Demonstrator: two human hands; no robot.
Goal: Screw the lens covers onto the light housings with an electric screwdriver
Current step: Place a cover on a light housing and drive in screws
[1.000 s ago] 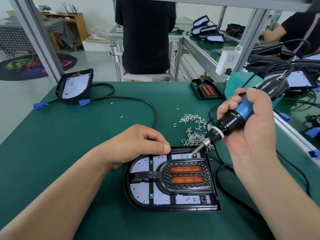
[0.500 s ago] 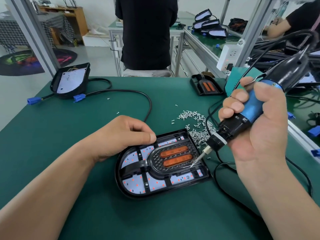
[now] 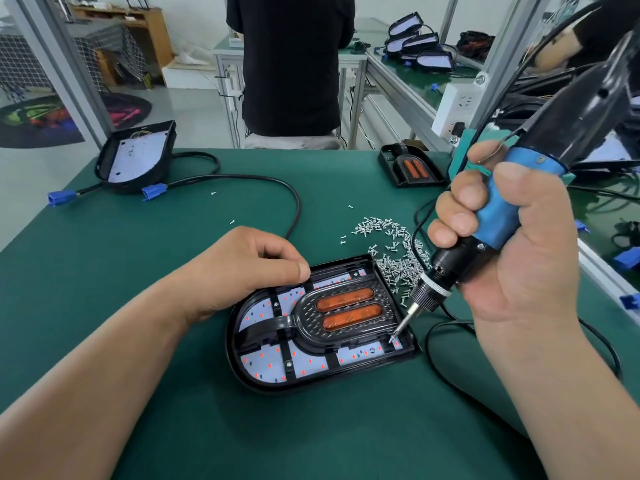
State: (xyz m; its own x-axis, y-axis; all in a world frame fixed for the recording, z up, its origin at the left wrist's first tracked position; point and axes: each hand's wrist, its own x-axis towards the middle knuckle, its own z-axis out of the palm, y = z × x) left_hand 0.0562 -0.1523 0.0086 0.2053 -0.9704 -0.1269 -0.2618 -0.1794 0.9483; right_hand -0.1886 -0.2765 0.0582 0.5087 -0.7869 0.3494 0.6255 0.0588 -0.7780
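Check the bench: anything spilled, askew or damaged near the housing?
Loose screws lie in an uncontained heap on the green mat right beside the housing, with single strays scattered farther left. The housing sits skewed to the mat's far edge. No damage shows.

screws [image 3: 394,258] behind housing [image 3: 311,379], on table [image 3: 104,271]

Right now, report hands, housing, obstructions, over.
Left hand holds light housing at far rim. Right hand grips electric screwdriver, bit on screw at housing's near right corner. Loose screws beside housing, clear of bit.
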